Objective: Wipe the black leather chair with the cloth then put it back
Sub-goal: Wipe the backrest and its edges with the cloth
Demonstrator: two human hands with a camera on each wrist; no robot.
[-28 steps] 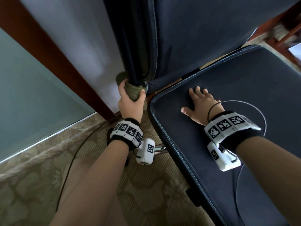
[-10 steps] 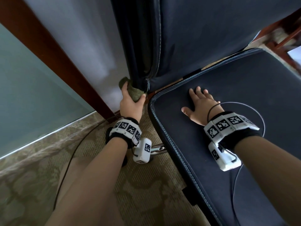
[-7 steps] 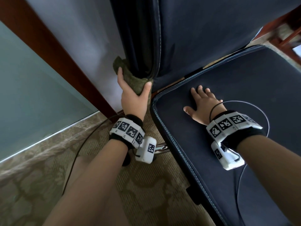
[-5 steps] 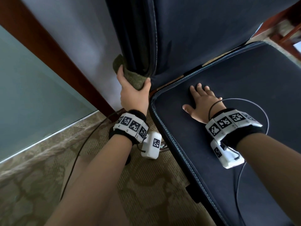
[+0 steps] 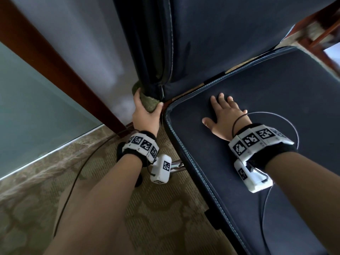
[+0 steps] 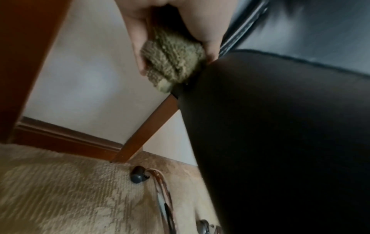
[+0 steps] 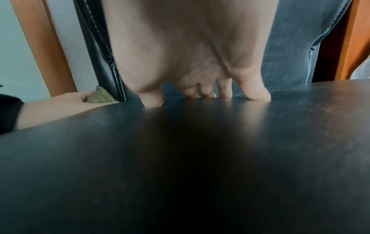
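Observation:
The black leather chair fills the right of the head view, its seat [image 5: 266, 181] flat and its backrest [image 5: 220, 37] upright. My left hand [image 5: 145, 111] grips a bunched olive-green cloth [image 5: 149, 103] against the lower left edge of the backrest, near the seat's back corner. In the left wrist view the cloth [image 6: 172, 63] sits between thumb and fingers, touching the leather. My right hand [image 5: 223, 115] lies flat on the seat with fingers spread; its fingertips [image 7: 208, 95] press the leather. The cloth [image 7: 100, 97] also shows at the left of the right wrist view.
A wall with a dark wooden frame [image 5: 55, 67] and frosted glass [image 5: 27, 111] stands close on the left. Patterned carpet [image 5: 156, 208] lies below, crossed by a black cable [image 5: 77, 177]. A chair castor [image 6: 138, 174] and chrome base leg [image 6: 162, 190] sit under the seat.
My left hand with the cloth slid up the backrest's side edge, then back down to its lower end. The right hand has stayed flat on the seat.

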